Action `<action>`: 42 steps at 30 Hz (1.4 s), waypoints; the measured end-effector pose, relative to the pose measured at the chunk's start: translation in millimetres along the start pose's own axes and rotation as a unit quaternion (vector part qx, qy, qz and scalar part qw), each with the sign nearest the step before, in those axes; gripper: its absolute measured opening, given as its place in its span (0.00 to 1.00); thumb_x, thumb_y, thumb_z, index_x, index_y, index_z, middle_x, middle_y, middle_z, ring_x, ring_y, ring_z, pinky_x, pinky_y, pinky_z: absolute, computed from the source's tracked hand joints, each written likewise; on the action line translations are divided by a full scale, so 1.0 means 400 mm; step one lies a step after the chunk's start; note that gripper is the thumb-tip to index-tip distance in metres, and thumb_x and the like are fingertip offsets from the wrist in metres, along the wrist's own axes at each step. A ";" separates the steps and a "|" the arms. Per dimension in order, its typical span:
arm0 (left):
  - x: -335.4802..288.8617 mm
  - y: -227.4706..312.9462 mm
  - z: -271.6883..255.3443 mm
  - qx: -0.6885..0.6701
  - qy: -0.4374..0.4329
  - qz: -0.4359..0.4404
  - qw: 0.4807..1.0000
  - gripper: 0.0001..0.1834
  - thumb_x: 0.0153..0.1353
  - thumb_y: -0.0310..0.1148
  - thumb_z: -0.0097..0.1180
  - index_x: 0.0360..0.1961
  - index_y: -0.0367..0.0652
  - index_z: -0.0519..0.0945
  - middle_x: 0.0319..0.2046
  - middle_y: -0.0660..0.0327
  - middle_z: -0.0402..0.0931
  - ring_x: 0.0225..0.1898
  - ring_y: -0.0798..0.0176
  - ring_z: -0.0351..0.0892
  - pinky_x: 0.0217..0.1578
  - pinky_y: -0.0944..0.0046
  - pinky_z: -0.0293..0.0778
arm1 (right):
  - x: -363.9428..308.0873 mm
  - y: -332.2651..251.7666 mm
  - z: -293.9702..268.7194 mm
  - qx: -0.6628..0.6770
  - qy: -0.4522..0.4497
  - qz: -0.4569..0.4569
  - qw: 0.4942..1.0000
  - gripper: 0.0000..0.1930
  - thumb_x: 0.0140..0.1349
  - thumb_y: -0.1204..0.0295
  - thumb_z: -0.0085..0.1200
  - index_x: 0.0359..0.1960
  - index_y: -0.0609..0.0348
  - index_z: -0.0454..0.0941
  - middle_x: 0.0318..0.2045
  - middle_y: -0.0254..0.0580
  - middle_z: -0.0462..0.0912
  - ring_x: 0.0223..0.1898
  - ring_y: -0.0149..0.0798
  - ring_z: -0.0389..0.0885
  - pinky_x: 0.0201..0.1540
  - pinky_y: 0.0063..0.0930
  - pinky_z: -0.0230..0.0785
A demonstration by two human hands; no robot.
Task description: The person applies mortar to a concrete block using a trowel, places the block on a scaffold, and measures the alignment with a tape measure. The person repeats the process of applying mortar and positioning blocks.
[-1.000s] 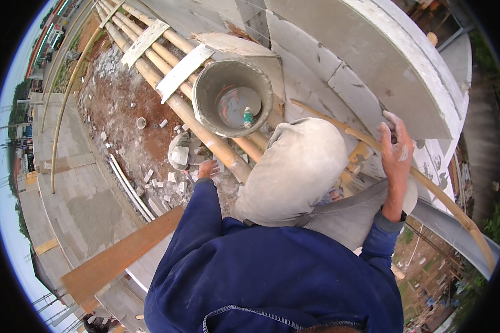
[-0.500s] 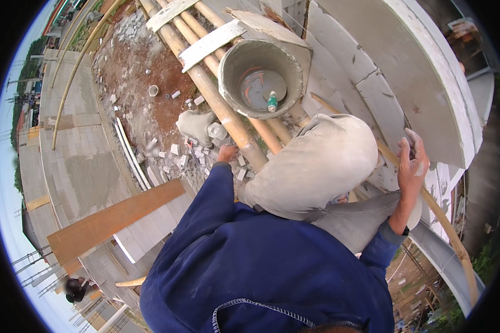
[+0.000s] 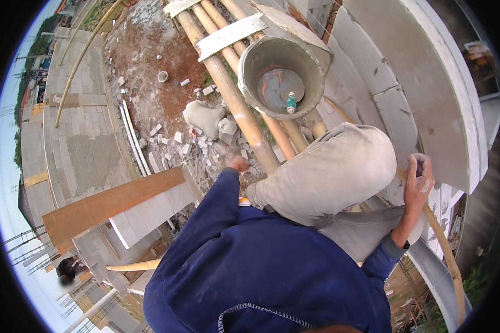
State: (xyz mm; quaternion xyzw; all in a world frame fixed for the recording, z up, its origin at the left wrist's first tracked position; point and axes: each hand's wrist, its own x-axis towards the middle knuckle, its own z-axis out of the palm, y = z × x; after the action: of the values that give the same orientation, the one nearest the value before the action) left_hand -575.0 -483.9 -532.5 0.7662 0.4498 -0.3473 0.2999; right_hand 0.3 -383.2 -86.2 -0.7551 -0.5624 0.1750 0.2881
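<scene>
My left hand [image 3: 240, 164] is low beside the bamboo poles [image 3: 244, 119], just left of my raised knee; its fingers are too hidden to read. On the right, my right hand [image 3: 418, 182] is raised by the lower edge of the grey wall panel [image 3: 436, 105]. Its fingers are bent with a gap between them, dusted grey, and nothing shows in them. A mortar-crusted bucket [image 3: 250, 83] stands on the poles in front of my knee. Inside it lie a round grey disc and a small green-and-silver object [image 3: 291, 103].
White boards [image 3: 232, 36] cross the poles. Below left, a person in pale clothes [image 3: 205, 119] is among broken blocks on reddish ground. A brown plank [image 3: 114, 205] lies along a block wall at left. A curved bamboo pole [image 3: 441, 238] runs down the right side. Another person [image 3: 68, 269] is far lower left.
The view has shifted, so the bucket and poles sit farther right. My right hand's fingers have bent in more. The left hand remains low beside the poles.
</scene>
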 end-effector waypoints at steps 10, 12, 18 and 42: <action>0.092 -0.075 -0.084 -0.709 0.020 -0.170 0.684 0.15 0.70 0.37 0.54 0.43 0.43 0.90 0.38 0.56 0.90 0.37 0.59 0.89 0.35 0.56 0.84 | 0.002 0.055 0.000 0.027 0.010 -0.040 0.999 0.11 0.70 0.65 0.61 0.40 0.56 0.73 0.27 0.50 0.83 0.30 0.58 0.84 0.33 0.48 0.74; 0.090 -0.091 -0.111 -0.723 0.036 -0.210 0.657 0.14 0.69 0.37 0.55 0.43 0.43 0.90 0.38 0.56 0.90 0.37 0.59 0.89 0.35 0.56 0.84 | 0.037 0.043 0.025 0.031 -0.027 -0.080 0.996 0.10 0.69 0.65 0.60 0.41 0.55 0.74 0.27 0.50 0.84 0.30 0.60 0.84 0.33 0.51 0.75; 0.142 -0.097 -0.280 -0.676 0.019 -0.215 0.705 0.13 0.67 0.36 0.57 0.44 0.45 0.90 0.38 0.56 0.90 0.37 0.57 0.90 0.35 0.55 0.84 | -0.019 0.120 0.050 0.020 0.024 -0.093 0.995 0.10 0.71 0.63 0.57 0.44 0.55 0.77 0.30 0.52 0.86 0.33 0.62 0.85 0.36 0.55 0.75; 0.001 0.027 0.011 -0.128 0.037 -0.047 0.990 0.08 0.58 0.33 0.64 0.37 0.48 0.91 0.36 0.61 0.90 0.40 0.55 0.92 0.38 0.53 0.86 | -0.024 0.026 -0.013 -0.106 -0.035 -0.104 0.988 0.12 0.76 0.68 0.57 0.37 0.66 0.81 0.24 0.46 0.80 0.24 0.39 0.77 0.32 0.38 0.68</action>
State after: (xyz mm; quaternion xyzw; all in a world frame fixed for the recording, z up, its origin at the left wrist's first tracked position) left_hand -566.3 -491.5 -534.0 0.7120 0.5367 -0.2724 0.3619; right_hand 8.3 -395.5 -89.4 -0.7119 -0.6630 0.1096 0.2038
